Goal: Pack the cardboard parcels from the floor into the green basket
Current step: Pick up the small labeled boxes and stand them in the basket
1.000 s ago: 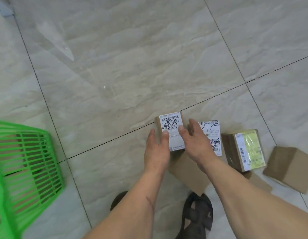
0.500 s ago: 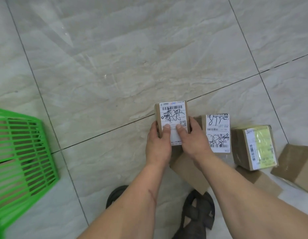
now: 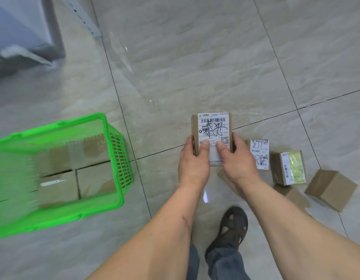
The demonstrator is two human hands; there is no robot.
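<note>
Glossy beige tiled floor, sandalled foot nearest, left hand and right hand together gripping a labelled cardboard parcel aloft, loose parcels right, green basket left holding boxes.

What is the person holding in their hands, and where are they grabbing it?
A labelled cardboard parcel, held by both hands at its near end: left hand on the left edge, right hand on the right edge, thumbs pressed on the label.
</note>
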